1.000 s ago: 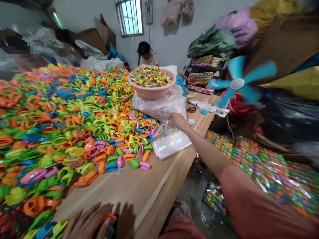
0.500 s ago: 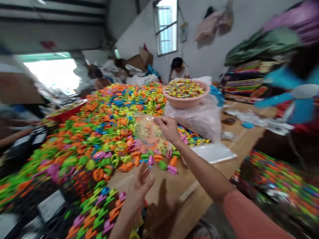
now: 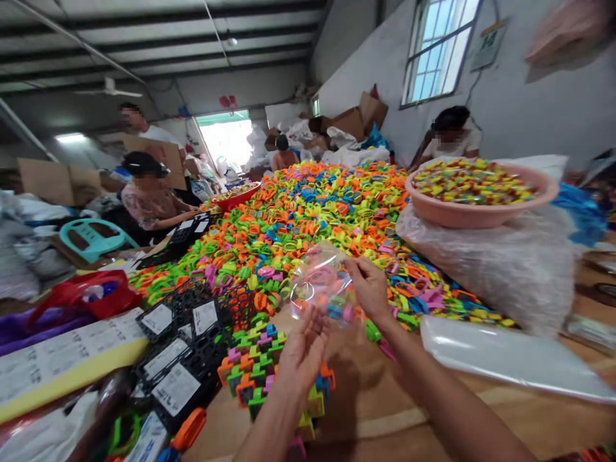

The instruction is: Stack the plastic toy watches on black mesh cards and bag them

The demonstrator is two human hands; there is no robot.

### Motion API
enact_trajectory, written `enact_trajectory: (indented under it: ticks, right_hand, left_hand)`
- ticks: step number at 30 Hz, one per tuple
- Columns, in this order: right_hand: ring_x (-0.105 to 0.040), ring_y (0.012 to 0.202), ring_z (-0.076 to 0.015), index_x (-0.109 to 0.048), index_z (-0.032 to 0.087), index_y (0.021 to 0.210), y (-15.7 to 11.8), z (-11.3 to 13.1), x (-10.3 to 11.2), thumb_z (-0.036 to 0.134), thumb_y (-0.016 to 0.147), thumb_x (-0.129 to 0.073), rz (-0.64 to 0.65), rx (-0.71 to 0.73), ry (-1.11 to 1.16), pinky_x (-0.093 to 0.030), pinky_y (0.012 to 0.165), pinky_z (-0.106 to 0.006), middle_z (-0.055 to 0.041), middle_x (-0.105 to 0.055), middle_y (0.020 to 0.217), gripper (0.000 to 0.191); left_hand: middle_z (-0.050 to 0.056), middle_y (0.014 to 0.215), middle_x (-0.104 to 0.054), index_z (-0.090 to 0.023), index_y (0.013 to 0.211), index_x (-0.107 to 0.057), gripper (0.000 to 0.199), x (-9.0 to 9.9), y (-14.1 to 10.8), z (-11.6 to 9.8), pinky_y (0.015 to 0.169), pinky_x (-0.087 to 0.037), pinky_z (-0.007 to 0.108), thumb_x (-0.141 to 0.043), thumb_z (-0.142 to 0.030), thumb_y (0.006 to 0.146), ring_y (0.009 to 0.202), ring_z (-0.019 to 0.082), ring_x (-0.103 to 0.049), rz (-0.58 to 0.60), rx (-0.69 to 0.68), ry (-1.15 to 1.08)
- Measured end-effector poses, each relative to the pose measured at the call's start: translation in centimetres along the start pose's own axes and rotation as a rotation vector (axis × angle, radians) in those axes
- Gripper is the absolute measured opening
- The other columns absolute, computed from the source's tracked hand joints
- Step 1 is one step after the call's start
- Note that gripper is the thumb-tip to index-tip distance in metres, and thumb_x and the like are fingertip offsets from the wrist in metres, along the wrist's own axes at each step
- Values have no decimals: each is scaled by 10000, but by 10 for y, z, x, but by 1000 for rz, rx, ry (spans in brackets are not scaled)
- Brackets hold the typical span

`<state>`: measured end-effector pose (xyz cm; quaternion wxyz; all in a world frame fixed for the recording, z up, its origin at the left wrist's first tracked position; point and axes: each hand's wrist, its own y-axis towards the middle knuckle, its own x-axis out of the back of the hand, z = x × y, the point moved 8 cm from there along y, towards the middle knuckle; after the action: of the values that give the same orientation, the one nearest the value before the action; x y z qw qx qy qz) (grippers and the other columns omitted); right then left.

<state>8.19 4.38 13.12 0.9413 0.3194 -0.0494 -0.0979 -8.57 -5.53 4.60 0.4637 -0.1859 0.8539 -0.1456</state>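
A clear plastic bag [image 3: 321, 277] hangs above the table, its upper right edge pinched between the thumb and fingers of my right hand [image 3: 371, 289]. Coloured pieces show through its film. Under the bag's lower edge is my left hand [image 3: 305, 346], palm up with fingers stretched out; whether they touch the film I cannot tell. Beside and partly behind my left forearm stands a neat block of coloured plastic toy pieces [image 3: 262, 366]. Beyond both hands spreads a big loose heap of similar looped pieces [image 3: 298, 221] in orange, green, yellow, blue and pink.
Flat clear bags [image 3: 510, 359] lie in a stack on the right of the table [image 3: 399, 410]. A pink basin [image 3: 481, 215] of small yellow pieces rests on a plastic-wrapped bundle [image 3: 510, 269]. Black trays with labels [image 3: 192, 359] lie at left. Several people work farther back.
The view has swung left. My left hand has come up close beneath the bag, which my right hand still holds.
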Motion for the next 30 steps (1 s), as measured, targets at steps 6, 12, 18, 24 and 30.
enact_trajectory:
  ticks: [6,12,18,24,30]
  right_hand:
    - [-607,763,-204,-761,196,946,-8,0,-11,532,987,-570,147,68,-136,-498,716,-327,-55,-679,854,388]
    - [-640,911,-251,-714,231,1077,-26,18,-10,528,952,-635,209,96,-242,-532,821,-387,-98,-685,1050,331]
    - [-650,783,-210,-737,257,854,-69,36,-54,439,961,-659,641,32,5,-502,713,-320,-23,-721,825,225]
    - [-678,865,-219,-749,235,987,-40,-12,-45,529,920,-675,486,-212,185,-544,786,-336,-40,-751,944,310]
    - [-656,1197,-293,-626,276,1240,-31,-73,-68,746,868,-607,371,-512,379,-569,955,-454,-134,-673,1344,600]
  left_hand:
    - [31,768,-734,-132,819,-738,321,2,5,-18,689,-537,207,-957,-322,681,717,126,-682,88,-259,329]
    - [-42,542,-568,-149,561,-613,555,1,9,-48,591,-402,222,-979,-565,513,552,81,-472,104,-483,508]
    - [-29,543,-530,-168,532,-606,571,-15,2,-54,587,-355,249,-873,-659,648,578,106,-433,202,-536,701]
    - [48,785,-729,-154,740,-775,404,-39,-8,-93,739,-495,265,-874,-543,695,765,172,-619,312,-520,740]
    - [97,958,-785,-129,864,-786,169,-104,-44,-155,992,-557,396,-718,-269,797,998,264,-740,540,-467,429]
